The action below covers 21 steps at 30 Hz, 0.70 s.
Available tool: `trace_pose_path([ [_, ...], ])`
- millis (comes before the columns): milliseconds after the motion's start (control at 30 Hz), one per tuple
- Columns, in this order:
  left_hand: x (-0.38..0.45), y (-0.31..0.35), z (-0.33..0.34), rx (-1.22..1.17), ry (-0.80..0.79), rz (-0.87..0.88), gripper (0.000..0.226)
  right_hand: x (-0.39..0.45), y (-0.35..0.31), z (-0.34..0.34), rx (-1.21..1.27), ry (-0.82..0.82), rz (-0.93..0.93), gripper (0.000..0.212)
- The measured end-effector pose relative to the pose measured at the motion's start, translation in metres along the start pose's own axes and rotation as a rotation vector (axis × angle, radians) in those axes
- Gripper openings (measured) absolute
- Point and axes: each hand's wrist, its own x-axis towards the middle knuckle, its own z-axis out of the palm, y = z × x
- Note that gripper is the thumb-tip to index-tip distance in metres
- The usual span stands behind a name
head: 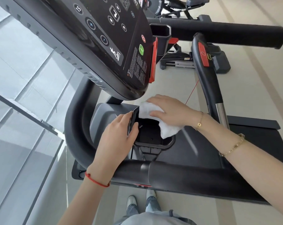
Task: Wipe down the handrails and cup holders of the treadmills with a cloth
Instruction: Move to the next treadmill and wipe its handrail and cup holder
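- Right hand [168, 111] lies flat on the white cloth [152, 117], fingers straight and together, pressing it onto the far rim of the cup holder [151, 135].
- The cloth is bunched under that palm; one end drapes over the holder's right edge and hangs partly into the dark recess, the other end reaches up toward the underside of the console [105, 38].
- Left hand [119, 133] is at the holder's left wall, fingers curled round the raised edge, thumb on the inner side, gripping it.
- The cup holder sits low in the middle of the treadmill, a black pocket with a grey rim, just below the console's tip and just beyond the front handrail [178, 174].
- That thick black handrail runs across the lower view; both forearms reach over it.
- A curved side handrail [76, 127] sweeps round on the left; another curved bar [209, 85] with a red stop tab and a chrome section stands to the right.
- A second cup holder [161, 34] shows at the console's far side, apart from both hands.
- Red string bracelet [97, 181] on the left wrist, gold bracelets [231, 148] on the right arm.
- A thin red cord [192, 91] runs down from the console area toward the right hand.
- Down below: jeans and pale shoes [132, 202] on the floor.
- More gym machines stand on the striped floor [259, 95] at upper right.
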Motion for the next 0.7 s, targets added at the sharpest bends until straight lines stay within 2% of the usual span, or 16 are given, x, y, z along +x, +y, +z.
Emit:
trace_pose_path([
  [133,0.000,-0.001,0.000,0.004,-0.003,-0.006,0.042,0.004,-0.006,0.002,0.058,0.031,0.042,0.040],
  [233,0.000,0.000,0.000,0.006,-0.006,-0.004,0.043,-0.020,-0.004,0.005,0.227,0.132,0.184,0.047],
  [367,0.000,-0.001,0.000,0.010,-0.014,-0.006,0.044,-0.057,-0.017,0.018,0.351,0.162,0.387,0.061],
  [467,0.000,-0.003,0.000,0.012,-0.028,-0.003,0.045,-0.082,-0.026,0.026,0.465,0.231,0.482,0.060],
  [567,-0.001,-0.003,0.000,0.027,-0.026,0.013,0.044,-0.106,-0.030,0.026,0.418,0.335,0.442,0.052],
  [633,-0.003,-0.003,-0.001,0.029,-0.011,0.022,0.044,-0.119,-0.036,0.020,0.337,0.396,0.311,0.047],
  [700,-0.006,-0.003,-0.003,0.025,0.002,0.029,0.043,-0.125,-0.041,0.012,0.260,0.329,0.131,0.044],
])
